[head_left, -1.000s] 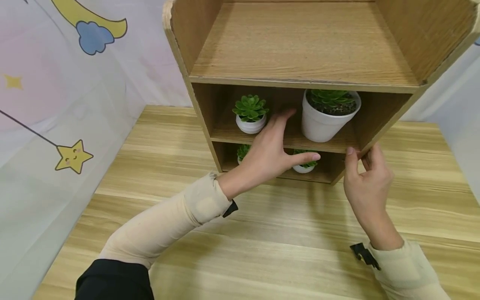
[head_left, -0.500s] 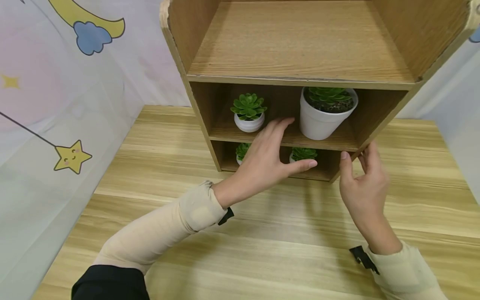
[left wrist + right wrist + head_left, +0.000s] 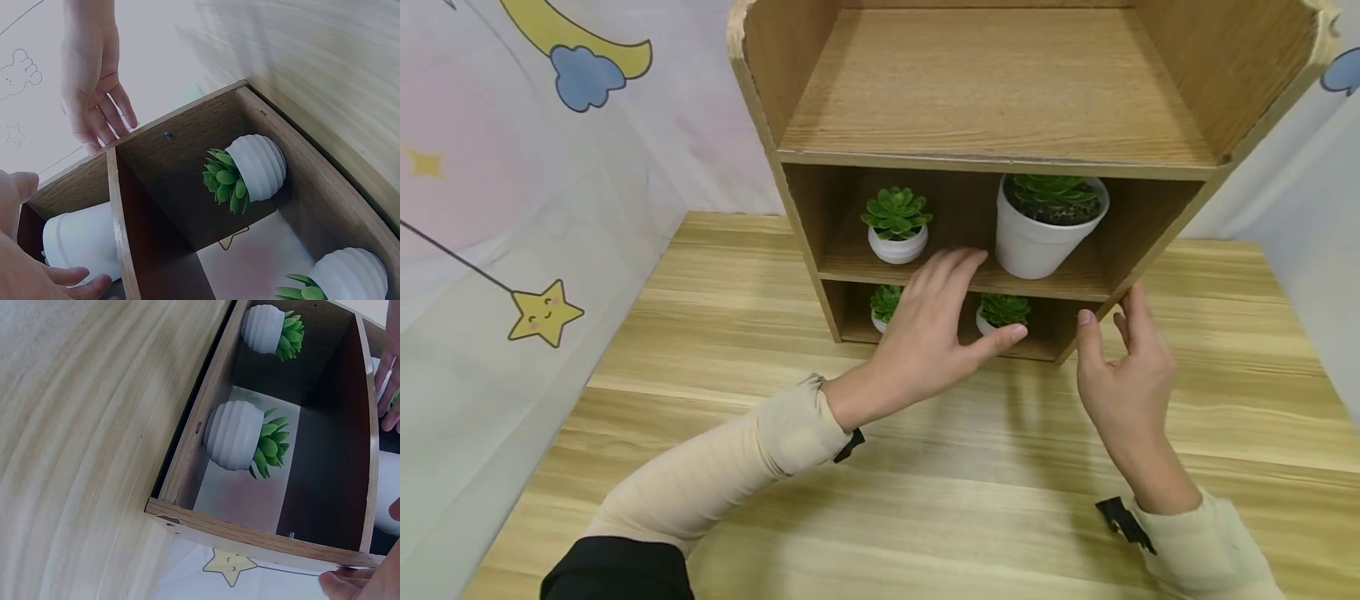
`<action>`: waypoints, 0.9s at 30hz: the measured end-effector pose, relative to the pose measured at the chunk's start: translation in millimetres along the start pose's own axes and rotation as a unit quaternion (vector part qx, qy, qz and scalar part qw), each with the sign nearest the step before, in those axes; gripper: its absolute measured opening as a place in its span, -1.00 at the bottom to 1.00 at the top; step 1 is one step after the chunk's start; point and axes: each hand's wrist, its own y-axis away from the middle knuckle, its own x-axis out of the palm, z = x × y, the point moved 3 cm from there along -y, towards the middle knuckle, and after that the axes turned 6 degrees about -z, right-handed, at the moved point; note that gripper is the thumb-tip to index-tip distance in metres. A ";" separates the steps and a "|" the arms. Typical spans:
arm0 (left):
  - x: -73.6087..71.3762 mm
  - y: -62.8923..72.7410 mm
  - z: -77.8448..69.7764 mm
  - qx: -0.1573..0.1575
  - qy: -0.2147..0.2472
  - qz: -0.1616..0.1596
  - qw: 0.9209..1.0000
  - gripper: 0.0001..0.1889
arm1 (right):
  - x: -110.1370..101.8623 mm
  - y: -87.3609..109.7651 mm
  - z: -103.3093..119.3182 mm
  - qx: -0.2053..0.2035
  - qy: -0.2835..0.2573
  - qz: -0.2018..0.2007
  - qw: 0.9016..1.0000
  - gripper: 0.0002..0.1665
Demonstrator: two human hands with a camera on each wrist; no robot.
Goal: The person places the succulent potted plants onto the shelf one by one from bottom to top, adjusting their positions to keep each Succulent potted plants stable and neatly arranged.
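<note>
A wooden shelf unit [image 3: 1000,162] stands on the table. On its middle shelf are a small potted succulent [image 3: 897,225] at left and a larger white flowerpot [image 3: 1045,233] at right. Two ribbed white pots with succulents, one at left [image 3: 886,305] and one at right [image 3: 1002,313], sit on the bottom shelf, partly covered by my left hand. That left hand [image 3: 925,337] is spread before the middle shelf's front edge, thumb out to the right, holding nothing. My right hand [image 3: 1126,383] is at the unit's lower right side, forefinger against the outer panel, thumb off the front edge.
The unit's top board [image 3: 1000,83] lies between two raised side panels. Pale wood-grain tabletop [image 3: 925,517] extends in front and to both sides. A printed fabric backdrop [image 3: 587,167] with moon, cloud and star hangs around the back and left.
The unit's right side has shifted slightly left, and my right hand with it. My right thumb has come off the front edge. My left fingers have drawn back out of the middle compartment.
</note>
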 end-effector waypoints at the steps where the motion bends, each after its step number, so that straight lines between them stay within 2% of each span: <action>1: -0.1 0.6 0.2 0.005 -0.003 -0.005 1.000 -0.14 | 0.3 0.1 0.4 -0.001 0.001 0.003 1.000 -0.38; 8: 0.9 7.8 2.6 0.029 -0.024 -0.022 0.999 -0.15 | 1.2 3.0 1.9 -0.004 0.023 0.026 0.999 -0.27; 15: 0.2 12.8 3.4 0.052 -0.046 -0.040 0.997 -0.17 | -1.0 5.4 2.5 -0.003 0.019 0.019 1.000 -0.22; 19: 0.8 17.3 5.4 0.052 -0.063 -0.040 0.996 -0.16 | -1.6 9.0 3.5 -0.008 0.025 0.026 0.999 -0.21; 27: 0.8 34.2 8.5 0.046 -0.087 -0.038 0.994 -0.16 | -2.4 21.2 8.9 -0.023 0.047 0.043 0.998 -0.19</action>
